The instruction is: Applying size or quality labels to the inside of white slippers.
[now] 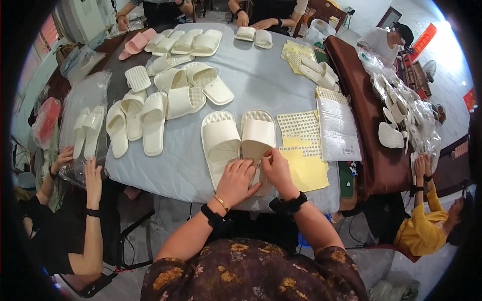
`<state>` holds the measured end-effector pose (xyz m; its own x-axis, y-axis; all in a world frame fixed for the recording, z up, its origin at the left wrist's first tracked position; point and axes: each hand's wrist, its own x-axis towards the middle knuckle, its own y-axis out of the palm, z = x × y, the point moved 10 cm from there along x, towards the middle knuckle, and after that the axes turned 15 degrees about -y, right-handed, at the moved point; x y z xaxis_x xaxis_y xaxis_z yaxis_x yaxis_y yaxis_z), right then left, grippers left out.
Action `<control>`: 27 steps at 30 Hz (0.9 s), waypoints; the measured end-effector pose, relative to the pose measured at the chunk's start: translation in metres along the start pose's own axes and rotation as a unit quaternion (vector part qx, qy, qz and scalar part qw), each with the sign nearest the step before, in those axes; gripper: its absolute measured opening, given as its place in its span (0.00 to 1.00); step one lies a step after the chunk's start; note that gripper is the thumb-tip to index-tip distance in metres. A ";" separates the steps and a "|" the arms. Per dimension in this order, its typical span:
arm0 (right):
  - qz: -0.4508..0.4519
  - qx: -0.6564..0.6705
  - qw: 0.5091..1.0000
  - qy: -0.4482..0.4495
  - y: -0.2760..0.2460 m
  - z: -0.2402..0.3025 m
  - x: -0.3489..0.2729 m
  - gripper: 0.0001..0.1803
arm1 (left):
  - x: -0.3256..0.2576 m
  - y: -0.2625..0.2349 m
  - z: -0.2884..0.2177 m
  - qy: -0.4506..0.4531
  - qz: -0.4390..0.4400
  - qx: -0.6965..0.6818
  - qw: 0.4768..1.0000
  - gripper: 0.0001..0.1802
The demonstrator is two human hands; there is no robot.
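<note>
Left hand (237,179), right hand (277,170) pressing cream slippers (238,136), grey table (261,80)

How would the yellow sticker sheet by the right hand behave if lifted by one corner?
The yellow sticker sheet looks paper-thin and lies flat, so it would probably droop and feel very light. Pushed, it would likely slide easily on the smooth grey tablecloth, dragging nothing with it.

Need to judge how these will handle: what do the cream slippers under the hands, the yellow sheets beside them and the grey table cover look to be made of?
Cream slippers: likely soft moulded foam or rubber, matte, with a dimpled insole and a one-piece strap. Yellow sheets: thin paper, probably sticker backing, carrying rows of small pale squares. Table cover: grey cloth or thin plastic, slightly creased and draped at the edge; I cannot tell which.
</note>
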<state>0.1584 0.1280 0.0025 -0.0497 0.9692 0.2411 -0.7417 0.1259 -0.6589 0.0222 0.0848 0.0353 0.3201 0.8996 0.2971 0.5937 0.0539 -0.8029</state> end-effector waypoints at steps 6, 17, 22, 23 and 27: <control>-0.040 -0.083 0.995 -0.042 0.000 0.001 -0.005 0.10 | -0.007 0.008 -0.001 -0.003 0.010 0.021 1.000 0.29; -0.129 0.085 0.988 0.026 -0.078 -0.054 -0.050 0.04 | 0.006 -0.023 0.029 -0.133 -0.037 -0.068 0.988 0.14; -0.141 0.088 0.986 0.013 -0.076 -0.079 -0.060 0.06 | 0.020 -0.019 0.013 -0.114 -0.120 0.009 0.986 0.17; -0.146 0.093 0.985 0.020 -0.076 -0.078 -0.060 0.06 | 0.025 -0.012 0.014 -0.127 -0.108 0.029 0.985 0.19; -0.178 0.157 0.971 0.027 -0.074 -0.094 -0.063 0.05 | 0.046 0.017 0.036 -0.225 0.000 0.094 0.970 0.26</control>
<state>0.2794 0.0774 -0.0313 0.2763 0.8865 0.3711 -0.8730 0.3930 -0.2889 0.0204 0.1427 0.0172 -0.0596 0.9954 0.0745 0.4350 0.0931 -0.8956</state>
